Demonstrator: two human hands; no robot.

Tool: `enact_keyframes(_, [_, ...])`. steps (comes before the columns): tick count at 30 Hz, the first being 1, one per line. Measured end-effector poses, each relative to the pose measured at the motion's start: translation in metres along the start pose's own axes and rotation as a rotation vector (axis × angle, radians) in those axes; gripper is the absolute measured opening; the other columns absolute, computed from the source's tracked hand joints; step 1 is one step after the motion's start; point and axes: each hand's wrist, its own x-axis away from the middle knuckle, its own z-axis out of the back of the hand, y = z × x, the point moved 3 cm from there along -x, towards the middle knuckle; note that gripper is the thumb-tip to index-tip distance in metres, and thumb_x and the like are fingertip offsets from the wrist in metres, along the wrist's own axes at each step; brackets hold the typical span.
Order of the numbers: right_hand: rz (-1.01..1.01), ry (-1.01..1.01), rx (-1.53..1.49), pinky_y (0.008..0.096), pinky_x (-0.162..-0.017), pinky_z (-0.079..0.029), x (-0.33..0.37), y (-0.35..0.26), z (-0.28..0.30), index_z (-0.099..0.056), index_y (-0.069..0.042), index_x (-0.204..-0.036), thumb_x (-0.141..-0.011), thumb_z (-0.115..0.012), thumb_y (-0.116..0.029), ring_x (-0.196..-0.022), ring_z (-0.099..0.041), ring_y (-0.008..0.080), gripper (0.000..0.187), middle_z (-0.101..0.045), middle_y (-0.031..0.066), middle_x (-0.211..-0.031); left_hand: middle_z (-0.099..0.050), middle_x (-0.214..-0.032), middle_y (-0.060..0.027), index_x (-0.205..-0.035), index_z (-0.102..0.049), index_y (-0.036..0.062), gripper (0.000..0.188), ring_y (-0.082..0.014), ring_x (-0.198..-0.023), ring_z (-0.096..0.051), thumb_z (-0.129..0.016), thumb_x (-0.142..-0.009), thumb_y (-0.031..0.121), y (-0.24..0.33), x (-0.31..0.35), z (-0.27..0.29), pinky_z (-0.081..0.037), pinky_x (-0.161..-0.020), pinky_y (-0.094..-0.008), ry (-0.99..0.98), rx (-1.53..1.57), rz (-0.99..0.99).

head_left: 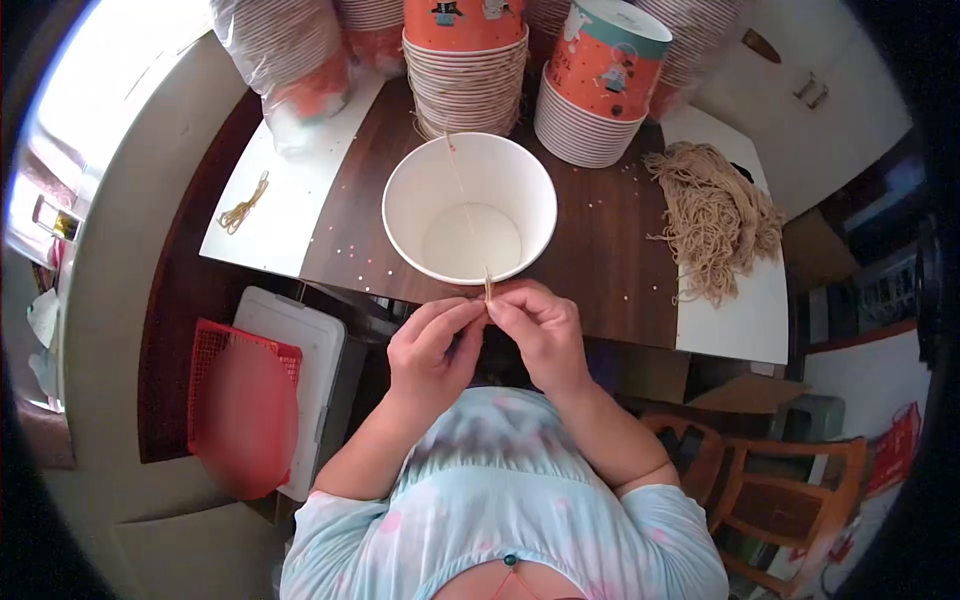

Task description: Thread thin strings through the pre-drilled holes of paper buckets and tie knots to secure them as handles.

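I observed the left hand point(434, 345) and right hand point(540, 325) pinching tan cord point(488, 289). It spanned an open white paper bucket point(505, 195).

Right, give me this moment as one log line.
left fingers: on tan cord | right fingers: same | white paper bucket: cord across mouth

Single head-worn fisheye view, facing down, near left hand point(432, 352) and right hand point(545, 335), table point(605, 258) beyond.

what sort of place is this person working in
Perhaps a room in a home, or a small workshop, set up for handwork: stacks of paper buckets crowd the table, a heap of tan cord lies at its right, and a wooden chair stands nearby.
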Motion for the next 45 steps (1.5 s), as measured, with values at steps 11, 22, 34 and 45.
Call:
enact_keyframes(11, [-0.468,-0.109,-0.656,0.0237,-0.074,-0.048,-0.004,0.013,-0.011,-0.067,-0.001,-0.093,-0.089,-0.061,-0.015,-0.077,-0.06,0.0106,0.016,-0.067,0.0044,-0.088,-0.069,-0.085,-0.0106,-0.095,-0.065,-0.0058,0.011,-0.0128,-0.079,-0.066,-0.062,-0.085,-0.004,-0.018,0.01,-0.007,-0.054,-0.07,-0.0242,-0.06,0.552,0.411])
enact_keyframes(22, [-0.235,-0.032,0.041,0.0254,-0.069,-0.048,-0.007,-0.003,0.014,-0.068,-0.001,-0.094,-0.088,-0.064,-0.02,-0.075,-0.062,0.0117,0.02,-0.068,0.0065,-0.088,-0.069,-0.089,-0.0112,-0.096,-0.065,-0.0081,0.011,-0.0136,-0.081,-0.066,-0.062,-0.087,-0.003,-0.023,0.007,0.0,-0.053,-0.074,-0.0236,-0.071,0.604,0.518])
enact_keyframes(34, [0.563,0.178,1.067,0.0394,-0.065,-0.043,-0.007,-0.031,0.024,-0.051,-0.008,-0.077,-0.072,-0.068,-0.01,-0.07,-0.055,0.0274,0.018,-0.052,0.0071,-0.079,-0.069,-0.086,-0.011,-0.093,-0.065,-0.0074,0.009,-0.0138,-0.078,-0.066,-0.063,-0.085,-0.003,-0.024,0.005,-0.005,-0.054,-0.072,-0.0244,-0.083,0.659,0.581])
enact_keyframes(45, [0.539,0.199,1.06,0.0397,-0.063,-0.046,-0.012,-0.034,0.04,-0.052,-0.006,-0.073,-0.073,-0.069,-0.009,-0.07,-0.058,0.0279,0.018,-0.054,0.0083,-0.078,-0.067,-0.079,-0.0073,-0.087,-0.064,-0.0048,0.004,-0.0113,-0.07,-0.062,-0.063,-0.084,-0.003,-0.009,-0.002,0.006,-0.05,-0.065,-0.0218,0.023,0.537,0.506])
